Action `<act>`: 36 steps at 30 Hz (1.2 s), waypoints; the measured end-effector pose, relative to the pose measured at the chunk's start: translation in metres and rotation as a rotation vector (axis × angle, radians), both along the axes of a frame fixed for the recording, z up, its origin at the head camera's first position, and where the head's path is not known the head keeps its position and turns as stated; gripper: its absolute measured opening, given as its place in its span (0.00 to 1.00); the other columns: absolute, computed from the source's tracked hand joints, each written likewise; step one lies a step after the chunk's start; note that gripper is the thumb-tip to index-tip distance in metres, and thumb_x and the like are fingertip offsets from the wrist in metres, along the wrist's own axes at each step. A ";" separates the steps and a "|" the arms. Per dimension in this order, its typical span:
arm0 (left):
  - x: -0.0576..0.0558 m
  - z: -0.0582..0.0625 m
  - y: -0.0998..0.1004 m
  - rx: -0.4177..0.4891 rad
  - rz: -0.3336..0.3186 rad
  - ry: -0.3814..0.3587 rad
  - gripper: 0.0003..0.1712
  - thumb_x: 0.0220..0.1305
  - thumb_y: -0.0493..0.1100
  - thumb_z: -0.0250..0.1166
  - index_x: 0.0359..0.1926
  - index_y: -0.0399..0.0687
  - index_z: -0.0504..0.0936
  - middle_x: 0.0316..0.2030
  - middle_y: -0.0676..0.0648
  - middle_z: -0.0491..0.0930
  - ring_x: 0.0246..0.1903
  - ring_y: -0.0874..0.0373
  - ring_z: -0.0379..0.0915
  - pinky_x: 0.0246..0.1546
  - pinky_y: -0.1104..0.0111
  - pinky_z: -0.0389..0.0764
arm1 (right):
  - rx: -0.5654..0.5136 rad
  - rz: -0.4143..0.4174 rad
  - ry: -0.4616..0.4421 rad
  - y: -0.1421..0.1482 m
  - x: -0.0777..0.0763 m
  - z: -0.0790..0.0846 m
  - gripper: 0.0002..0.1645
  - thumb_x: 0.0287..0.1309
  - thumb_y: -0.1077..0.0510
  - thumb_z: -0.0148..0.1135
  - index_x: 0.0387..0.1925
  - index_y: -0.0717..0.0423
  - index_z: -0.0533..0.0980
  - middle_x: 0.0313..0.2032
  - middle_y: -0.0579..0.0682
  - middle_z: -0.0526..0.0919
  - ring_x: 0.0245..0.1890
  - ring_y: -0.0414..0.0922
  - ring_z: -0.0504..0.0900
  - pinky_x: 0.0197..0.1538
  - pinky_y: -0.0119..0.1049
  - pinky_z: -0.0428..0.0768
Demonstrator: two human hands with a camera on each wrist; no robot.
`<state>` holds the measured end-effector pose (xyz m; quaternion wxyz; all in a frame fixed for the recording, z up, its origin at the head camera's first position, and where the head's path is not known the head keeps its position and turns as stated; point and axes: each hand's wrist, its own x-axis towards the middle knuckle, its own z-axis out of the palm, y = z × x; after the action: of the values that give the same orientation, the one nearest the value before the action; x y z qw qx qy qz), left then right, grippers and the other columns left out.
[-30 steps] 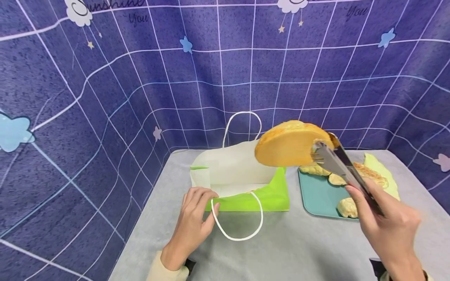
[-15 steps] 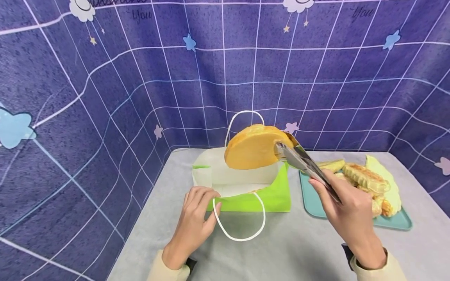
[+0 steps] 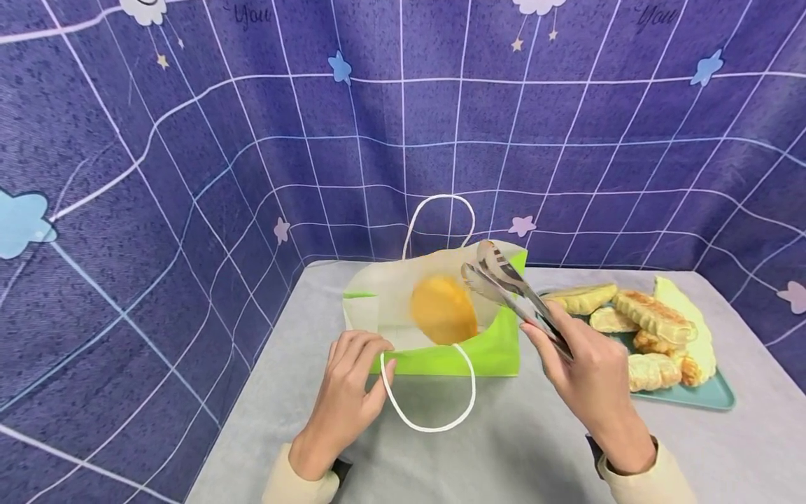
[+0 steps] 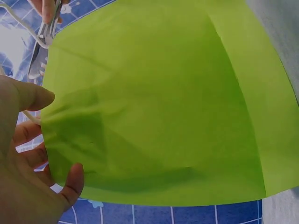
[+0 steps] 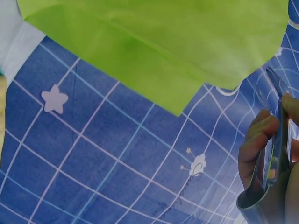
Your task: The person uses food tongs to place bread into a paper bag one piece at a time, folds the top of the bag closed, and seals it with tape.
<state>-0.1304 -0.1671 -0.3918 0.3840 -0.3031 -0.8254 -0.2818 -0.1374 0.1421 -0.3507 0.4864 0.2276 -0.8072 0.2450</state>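
Golden bread (image 3: 443, 311) in bag (image 3: 491, 353); below tongs (image 3: 522, 301); right of left hand's (image 3: 346, 385) fingers (image 3: 367, 343)

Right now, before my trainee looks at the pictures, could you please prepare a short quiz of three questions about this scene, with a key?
1. Which hand holds the metal tongs?
2. True or false: the orange piece is gripped between the tips of the tongs.
3. Choose one. Seen in the head view, where is the teal tray in relation to the green bag?
A) To its left
B) To its right
C) Under it

Key:
1. The right hand.
2. False; it shows in the mouth of the bag, not between the tips.
3. B.
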 end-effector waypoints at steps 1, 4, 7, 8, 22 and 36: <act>0.000 0.000 0.000 0.000 0.000 0.000 0.08 0.54 0.39 0.60 0.37 0.49 0.77 0.37 0.53 0.74 0.42 0.55 0.65 0.40 0.63 0.61 | -0.007 -0.006 0.007 0.001 0.000 0.000 0.20 0.43 0.51 0.68 0.39 0.55 0.78 0.17 0.41 0.72 0.13 0.34 0.65 0.14 0.31 0.62; 0.000 0.000 0.000 0.000 0.000 -0.003 0.06 0.54 0.38 0.59 0.35 0.50 0.77 0.37 0.54 0.74 0.42 0.55 0.65 0.39 0.64 0.61 | -0.036 -0.019 0.033 0.006 0.000 -0.002 0.20 0.42 0.51 0.69 0.38 0.57 0.79 0.18 0.43 0.75 0.13 0.36 0.66 0.15 0.32 0.62; 0.000 -0.001 0.000 0.000 0.005 0.002 0.06 0.55 0.37 0.59 0.34 0.50 0.78 0.36 0.54 0.74 0.42 0.56 0.66 0.37 0.65 0.60 | -0.060 -0.019 0.021 0.012 0.001 -0.006 0.20 0.41 0.52 0.70 0.37 0.58 0.79 0.19 0.43 0.76 0.13 0.35 0.66 0.16 0.30 0.63; 0.000 -0.001 0.000 -0.002 0.007 0.007 0.06 0.54 0.37 0.59 0.34 0.50 0.78 0.36 0.54 0.74 0.42 0.56 0.66 0.37 0.65 0.60 | -0.066 -0.024 0.011 0.015 0.002 -0.008 0.21 0.41 0.52 0.70 0.38 0.58 0.79 0.19 0.43 0.76 0.13 0.34 0.65 0.16 0.29 0.62; -0.001 -0.002 0.001 0.000 0.008 0.019 0.06 0.53 0.36 0.58 0.34 0.48 0.77 0.36 0.53 0.74 0.41 0.54 0.66 0.39 0.63 0.60 | -0.148 -0.147 -0.040 0.063 0.015 -0.026 0.22 0.38 0.56 0.72 0.39 0.59 0.79 0.15 0.43 0.71 0.13 0.30 0.62 0.16 0.24 0.59; -0.003 -0.005 0.000 0.005 0.016 0.005 0.07 0.52 0.38 0.59 0.34 0.50 0.77 0.36 0.54 0.74 0.41 0.55 0.66 0.39 0.63 0.59 | -0.128 -0.396 -0.223 0.113 0.032 -0.036 0.19 0.37 0.50 0.71 0.30 0.56 0.76 0.12 0.44 0.69 0.11 0.28 0.57 0.15 0.27 0.52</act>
<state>-0.1331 -0.1669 -0.3963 0.3891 -0.2964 -0.8261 -0.2798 -0.1056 0.2550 -0.3865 0.4462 0.0051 -0.8677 0.2190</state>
